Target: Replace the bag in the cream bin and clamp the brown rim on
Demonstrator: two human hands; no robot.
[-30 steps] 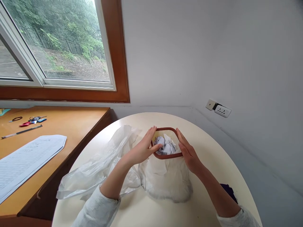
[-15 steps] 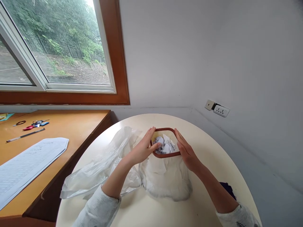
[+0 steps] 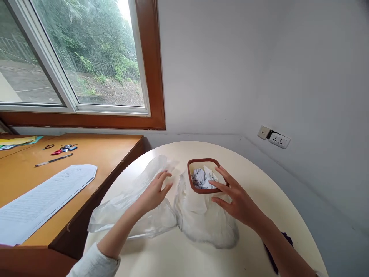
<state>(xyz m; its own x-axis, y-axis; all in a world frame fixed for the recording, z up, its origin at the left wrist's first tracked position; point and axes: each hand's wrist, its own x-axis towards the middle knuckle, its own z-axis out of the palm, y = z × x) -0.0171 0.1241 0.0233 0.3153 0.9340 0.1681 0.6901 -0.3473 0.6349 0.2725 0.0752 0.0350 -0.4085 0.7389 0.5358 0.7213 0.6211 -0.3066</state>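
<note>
A small bin with a brown rim (image 3: 203, 159) stands on the round table, a translucent plastic liner (image 3: 207, 223) draped around it and onto the tabletop. Crumpled paper (image 3: 198, 175) lies inside. To the left a clear plastic bag (image 3: 127, 204) spreads loosely over the table. Over that bag hovers my left hand (image 3: 155, 190), fingers apart and holding nothing. My right hand (image 3: 235, 196) is at the bin's right front corner with fingers spread; whether its fingertips touch the rim I cannot tell.
A wooden desk (image 3: 115, 146) on the left carries a stack of papers (image 3: 52, 192), a pen (image 3: 54, 159) and keys (image 3: 67, 148). Dark cloth (image 3: 271, 254) lies partly under my right forearm. A wall socket (image 3: 279, 139) is at the right.
My left hand has come off the bin's rim and moved left over the bag. My right hand has loosened from the rim's side, its fingers now spread. The view has shifted slightly left.
</note>
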